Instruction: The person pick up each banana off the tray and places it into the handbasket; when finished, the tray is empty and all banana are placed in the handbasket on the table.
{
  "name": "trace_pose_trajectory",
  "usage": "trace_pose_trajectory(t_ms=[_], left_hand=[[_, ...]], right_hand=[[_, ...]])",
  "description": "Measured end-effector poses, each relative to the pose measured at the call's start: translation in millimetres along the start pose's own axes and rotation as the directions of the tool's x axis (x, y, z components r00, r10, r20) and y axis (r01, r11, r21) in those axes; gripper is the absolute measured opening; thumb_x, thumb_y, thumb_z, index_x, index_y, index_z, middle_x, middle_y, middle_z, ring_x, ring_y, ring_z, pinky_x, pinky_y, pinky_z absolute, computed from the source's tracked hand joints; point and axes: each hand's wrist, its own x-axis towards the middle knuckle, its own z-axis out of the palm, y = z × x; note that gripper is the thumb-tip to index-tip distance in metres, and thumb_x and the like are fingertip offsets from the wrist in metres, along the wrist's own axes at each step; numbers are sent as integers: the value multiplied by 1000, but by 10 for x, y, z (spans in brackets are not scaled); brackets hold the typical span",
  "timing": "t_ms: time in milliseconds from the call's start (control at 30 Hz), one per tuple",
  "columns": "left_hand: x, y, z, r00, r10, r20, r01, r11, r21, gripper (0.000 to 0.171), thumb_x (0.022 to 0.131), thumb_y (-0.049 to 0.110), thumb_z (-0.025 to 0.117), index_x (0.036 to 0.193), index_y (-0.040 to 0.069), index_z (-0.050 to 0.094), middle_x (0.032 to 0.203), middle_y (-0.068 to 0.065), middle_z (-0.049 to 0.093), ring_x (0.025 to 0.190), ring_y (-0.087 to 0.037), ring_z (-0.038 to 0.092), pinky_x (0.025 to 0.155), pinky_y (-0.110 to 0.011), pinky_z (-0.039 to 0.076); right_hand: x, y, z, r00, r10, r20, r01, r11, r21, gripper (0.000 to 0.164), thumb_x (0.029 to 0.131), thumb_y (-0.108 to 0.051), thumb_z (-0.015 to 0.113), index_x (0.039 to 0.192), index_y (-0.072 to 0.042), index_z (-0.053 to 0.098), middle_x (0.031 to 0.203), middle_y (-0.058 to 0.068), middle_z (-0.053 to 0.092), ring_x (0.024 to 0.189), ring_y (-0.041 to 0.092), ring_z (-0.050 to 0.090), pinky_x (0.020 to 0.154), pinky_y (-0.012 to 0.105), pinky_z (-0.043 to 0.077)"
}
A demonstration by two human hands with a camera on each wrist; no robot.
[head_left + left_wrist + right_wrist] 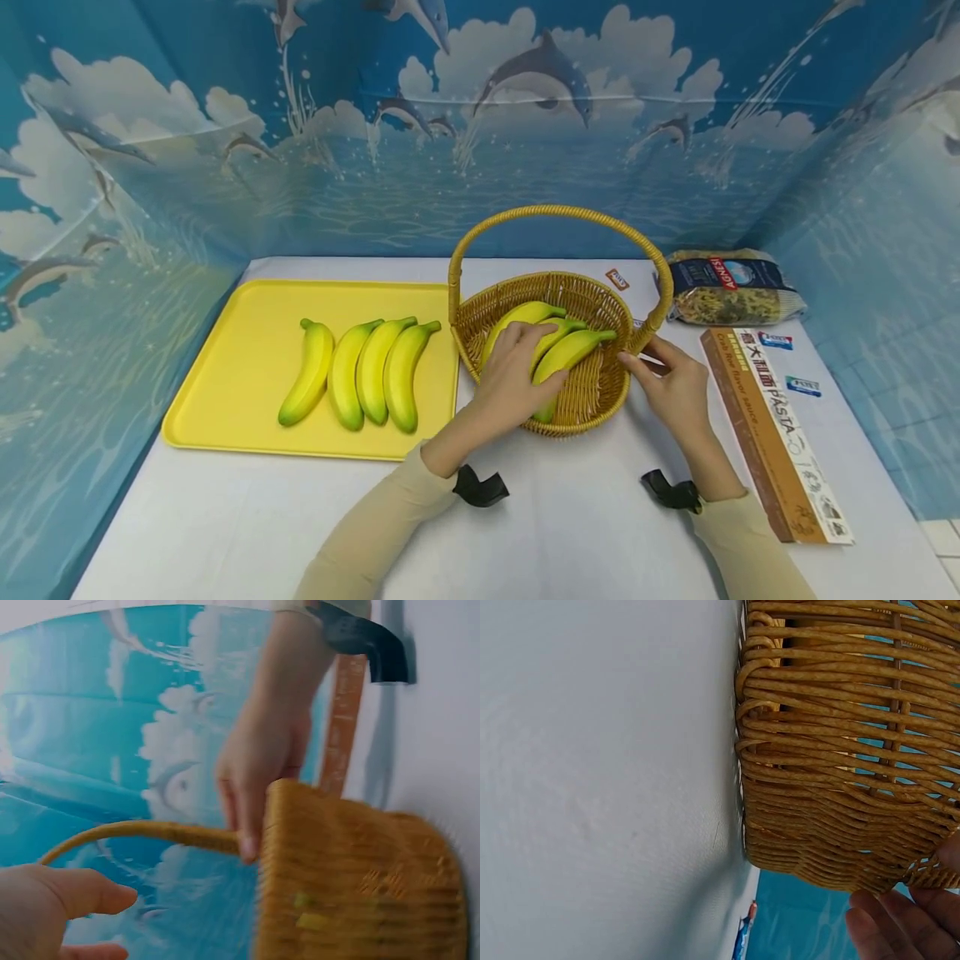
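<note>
A woven basket (592,408) with a tall arched handle stands on the table and holds several yellow bananas (573,354). Over these bananas lies my left hand (513,371), its fingers hiding part of them. The left wrist view shows that hand's thumb and a finger spread apart, above the level of the basket rim (274,825). My right hand (675,387) grips the basket's right rim beside the handle's base. From the right wrist, its fingers (900,922) appear against the outside of the wickerwork. Left of the basket, several more bananas (371,375) lie side by side on a yellow tray (225,375).
A bag of pasta (731,287) lies at the back right. In front of it is a long brown and white pasta box (780,442), with small wrapped pieces (802,386) beside it. A blue dolphin-print curtain (360,183) encloses the white table (585,517) at the back and sides.
</note>
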Motion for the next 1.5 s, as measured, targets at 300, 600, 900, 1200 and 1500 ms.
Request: trace_pose_trajectory(t_ms=[300, 600, 900, 1200, 1500], left_hand=[[-410, -461, -923, 946, -74, -315, 55, 996, -70, 56, 87, 20, 71, 139, 9, 52, 131, -16, 49, 117, -30, 48, 92, -47, 44], [-861, -1119, -1617, 781, -242, -576, 195, 970, -142, 56, 88, 12, 70, 140, 4, 50, 132, -21, 48, 117, -30, 46, 91, -38, 39], [-946, -1599, -1771, 738, -436, -515, 371, 900, -230, 63, 90, 14, 66, 147, 9, 41, 138, -20, 45, 124, -34, 43, 96, -40, 37], [-963, -2063, -1669, 720, -653, -237, 602, 757, -256, 75, 93, 17, 63, 156, 11, 23, 148, -24, 33, 134, -42, 35, 107, -55, 35], [-990, -2226, -1624, 723, -677, -140, 646, 734, -210, 70, 93, 19, 63, 153, 5, 29, 130, -22, 44, 109, -29, 42, 88, -37, 39]], right_hand=[[15, 7, -14, 1000, 0, -19, 0, 1000, 3, 35, 84, -10, 76, 115, 4, 69, 108, 23, 71, 91, -28, 47, 72, -1, 44], [12, -1, -34, 1000, 1, -19, -1, 1000, 0, 37, 85, -10, 76, 119, 2, 68, 110, 23, 70, 92, -28, 48, 72, 0, 44], [-1, 10, -27, 1000, 19, -24, -19, 1000, 0, 36, 85, -11, 76, 118, 2, 69, 110, 23, 70, 91, -28, 48, 72, 0, 44], [-22, 18, 7, 1000, 23, -15, -22, 1000, 13, 34, 84, -9, 76, 115, 4, 69, 109, 25, 70, 88, -29, 49, 72, 0, 44], [-12, -6, 9, 1000, 21, -12, -21, 1000, 7, 35, 85, -11, 76, 115, 4, 69, 109, 24, 70, 89, -29, 48, 72, -1, 44]])
